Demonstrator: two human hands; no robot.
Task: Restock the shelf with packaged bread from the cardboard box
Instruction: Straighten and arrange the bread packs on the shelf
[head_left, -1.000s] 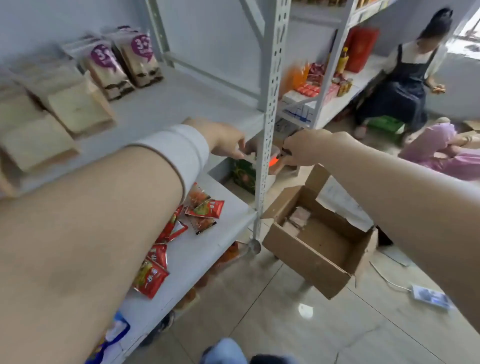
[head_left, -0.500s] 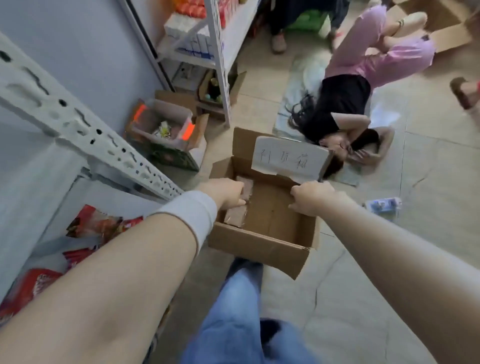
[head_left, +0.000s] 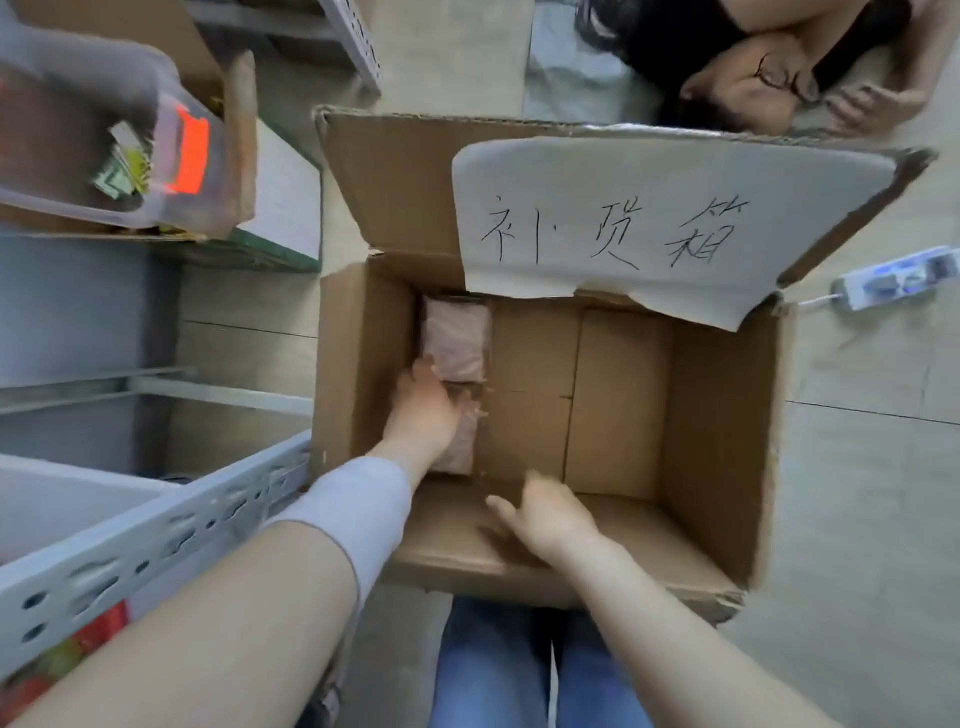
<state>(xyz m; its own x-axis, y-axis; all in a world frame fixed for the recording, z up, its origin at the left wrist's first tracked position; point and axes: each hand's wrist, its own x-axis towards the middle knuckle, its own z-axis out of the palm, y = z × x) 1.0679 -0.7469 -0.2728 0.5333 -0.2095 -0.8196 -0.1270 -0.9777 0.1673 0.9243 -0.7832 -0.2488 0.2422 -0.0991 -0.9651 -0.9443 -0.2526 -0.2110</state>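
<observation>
Head view, nearest first: blue jeans at the bottom edge, both forearms reaching forward and down over them into the cardboard box
Left arm: stretched out, a white sleeve band at the wrist, crossing just beside the perforated shelf upright
Left hand: down at the left inner wall of the box, palm on top of the near bread packet, fingers curled over its far end, so that's a hold on the packet
Right hand: just inside the near wall, fingers loose and spread, thumb out to the left, holding nothing, well apart from the bread
Bread: two pale packets in a row along the left wall on the box floor; the far bread packet lies touching the near one, just beyond the left fingertips
Box flap: the far flap stands open with a white paper sign on it, handwritten characters in black
Left side: red snack packs under the upright, a clear plastic bin farther back
Beyond: a power strip on the floor tiles to the right, a person lying on the floor past the box
</observation>
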